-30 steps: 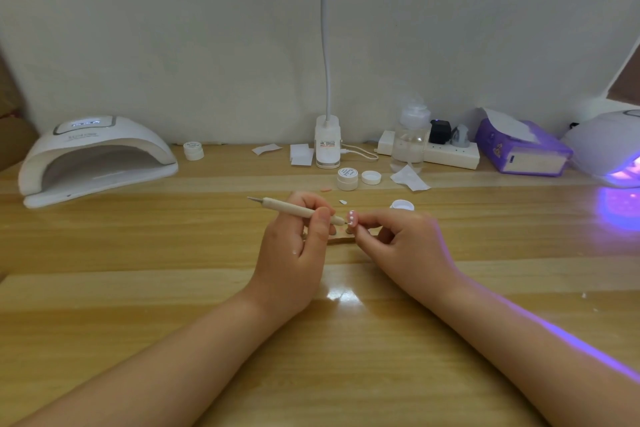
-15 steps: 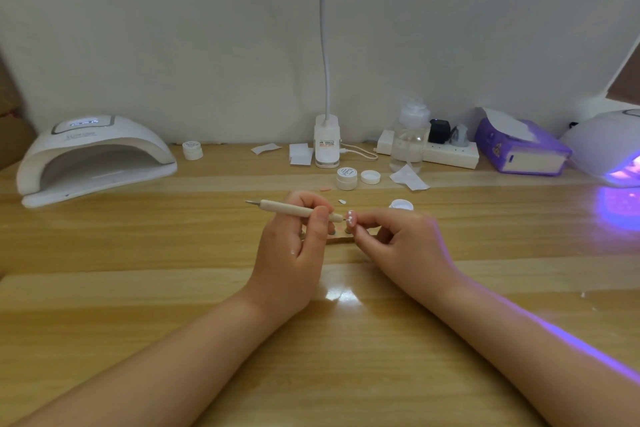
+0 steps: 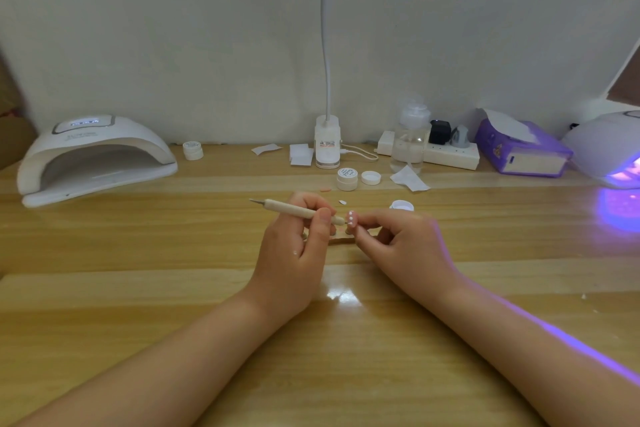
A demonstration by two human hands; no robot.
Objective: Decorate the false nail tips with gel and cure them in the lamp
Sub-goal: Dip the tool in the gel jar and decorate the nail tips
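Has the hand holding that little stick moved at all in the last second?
No. The left hand holds the dotting tool just where it was, in front of the white jar, tip at the nail tip.

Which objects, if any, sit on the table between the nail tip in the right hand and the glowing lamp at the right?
Nothing visible blocks that path. The nail tip and the lamp have bare table between them; only the open jar sits close beside the right hand.
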